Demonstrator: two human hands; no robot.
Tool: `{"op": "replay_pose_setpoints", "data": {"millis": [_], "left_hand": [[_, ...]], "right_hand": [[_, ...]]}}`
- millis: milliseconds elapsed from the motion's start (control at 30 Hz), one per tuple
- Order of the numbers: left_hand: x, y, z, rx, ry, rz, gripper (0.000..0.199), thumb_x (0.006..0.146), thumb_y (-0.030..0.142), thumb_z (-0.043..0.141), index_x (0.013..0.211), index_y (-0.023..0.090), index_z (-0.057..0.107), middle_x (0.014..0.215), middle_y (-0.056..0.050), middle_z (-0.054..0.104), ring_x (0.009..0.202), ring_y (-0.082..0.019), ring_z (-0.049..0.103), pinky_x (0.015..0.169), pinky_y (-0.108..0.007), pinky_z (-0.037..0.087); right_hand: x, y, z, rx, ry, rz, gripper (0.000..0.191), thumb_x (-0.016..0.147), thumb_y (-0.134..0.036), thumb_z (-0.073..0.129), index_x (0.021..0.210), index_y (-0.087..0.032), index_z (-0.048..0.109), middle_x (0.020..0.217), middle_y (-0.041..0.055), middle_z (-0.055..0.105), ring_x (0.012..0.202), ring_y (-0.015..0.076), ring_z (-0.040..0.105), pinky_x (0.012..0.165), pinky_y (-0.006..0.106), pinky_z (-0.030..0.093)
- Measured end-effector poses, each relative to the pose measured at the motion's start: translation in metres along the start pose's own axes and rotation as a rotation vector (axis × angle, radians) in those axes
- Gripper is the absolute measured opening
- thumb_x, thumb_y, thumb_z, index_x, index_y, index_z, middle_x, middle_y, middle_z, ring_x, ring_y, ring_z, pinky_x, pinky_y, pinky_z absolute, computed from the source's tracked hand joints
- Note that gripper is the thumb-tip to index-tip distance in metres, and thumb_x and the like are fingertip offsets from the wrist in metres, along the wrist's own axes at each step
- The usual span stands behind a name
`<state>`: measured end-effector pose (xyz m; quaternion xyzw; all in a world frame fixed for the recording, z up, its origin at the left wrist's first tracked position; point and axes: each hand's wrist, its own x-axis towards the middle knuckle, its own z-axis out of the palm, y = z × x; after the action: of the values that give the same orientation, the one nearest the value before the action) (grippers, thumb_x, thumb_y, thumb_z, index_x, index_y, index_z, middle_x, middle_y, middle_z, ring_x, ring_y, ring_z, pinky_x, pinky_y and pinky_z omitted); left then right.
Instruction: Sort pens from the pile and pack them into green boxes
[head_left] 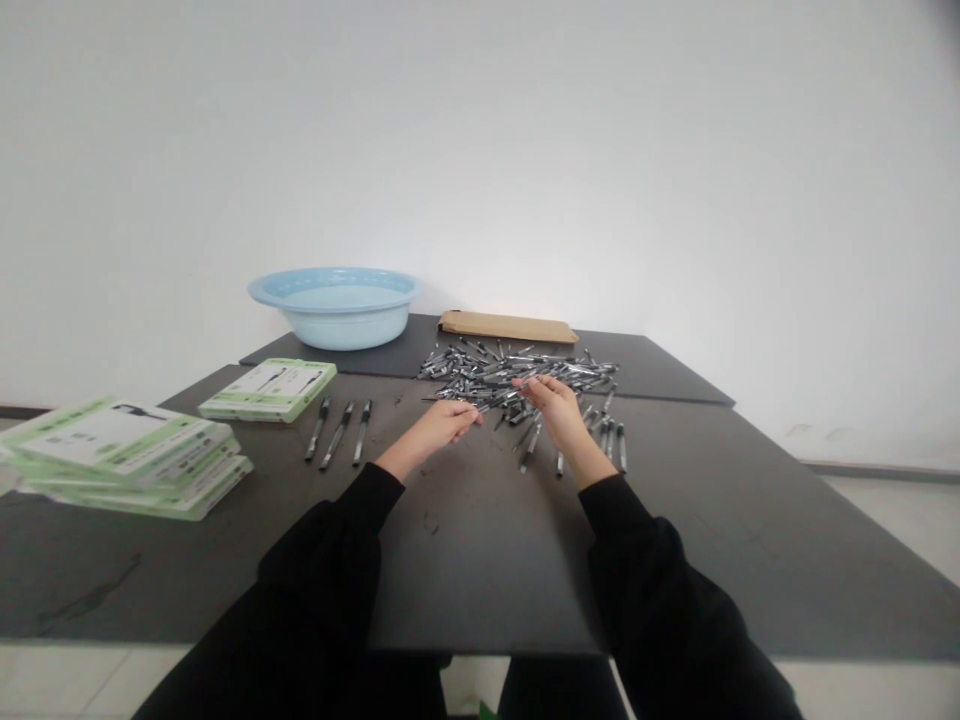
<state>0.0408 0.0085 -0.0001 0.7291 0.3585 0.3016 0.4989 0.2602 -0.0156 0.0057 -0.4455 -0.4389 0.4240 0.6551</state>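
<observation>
My left hand (pixel 444 424) is closed in a pinch over the middle of the table. A thin dark rod like a pen refill (pixel 430 400) sticks out of it to the left. Just right of it, my right hand (pixel 555 408) pinches a slim clear pen (pixel 496 401), whose end points toward my left fingertips. Whether the two pieces touch is too small to tell. Behind and under my right hand spreads a loose heap of black and clear pens (pixel 469 368). Three pens (pixel 337 436) lie side by side left of my left hand.
A stack of green and white boxes (pixel 135 455) stands at the left, with another small stack of such boxes (pixel 270 388) behind it. A light blue basin (pixel 345 325) and a flat brown cardboard piece (pixel 506 326) are at the back, near the wall.
</observation>
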Motion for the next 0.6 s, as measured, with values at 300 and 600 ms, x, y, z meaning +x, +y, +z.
{"op": "replay_pose_setpoints", "data": {"millis": [300, 600], "left_hand": [[0.001, -0.001, 0.001, -0.035, -0.005, -0.027, 0.037, 0.077, 0.049, 0.056, 0.083, 0.013, 0.064, 0.051, 0.007, 0.039, 0.046, -0.008, 0.034, 0.046, -0.022, 0.029], [-0.001, -0.002, 0.008, 0.039, 0.083, 0.029, 0.044, 0.082, 0.053, 0.052, 0.087, 0.012, 0.069, 0.052, 0.006, 0.037, 0.048, -0.009, 0.034, 0.047, -0.022, 0.028]], "right_hand": [[-0.003, 0.0, 0.005, -0.017, -0.051, 0.017, 0.033, 0.066, -0.048, 0.075, 0.076, -0.02, 0.061, 0.093, 0.0081, 0.078, 0.076, 0.0182, 0.065, 0.065, 0.028, 0.04], [-0.01, 0.001, 0.013, -0.034, -0.061, -0.008, 0.042, 0.063, -0.05, 0.079, 0.089, -0.022, 0.061, 0.084, 0.0051, 0.077, 0.07, 0.0187, 0.067, 0.068, 0.031, 0.047]]}}
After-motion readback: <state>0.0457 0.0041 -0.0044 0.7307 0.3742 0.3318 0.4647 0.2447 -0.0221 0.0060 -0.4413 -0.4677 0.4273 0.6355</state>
